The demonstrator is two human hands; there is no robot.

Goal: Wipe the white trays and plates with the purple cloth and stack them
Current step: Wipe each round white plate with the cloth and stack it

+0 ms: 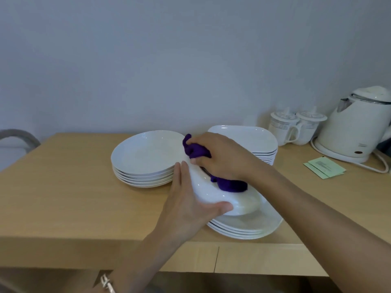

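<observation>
Left hand [190, 199] grips tilted white plate [208, 194] by rim, thumb over near edge, above tray stack [245, 229] at desk [63, 187] front edge. Right hand [224, 157] clenches purple cloth [231, 185], pressed against plate face. Round plate stack [146, 159] mid-desk; second tray stack [261, 142] toward back edge.

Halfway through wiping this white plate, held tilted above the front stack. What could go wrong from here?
1. The tilted white plate is held only by the left hand at its rim. Pressure from the right hand rubbing the purple cloth might push it loose, dropping it onto the stack of white dishes below.
2. That stack sits near the front edge of the light wooden table, so a knock could nudge it off.
</observation>
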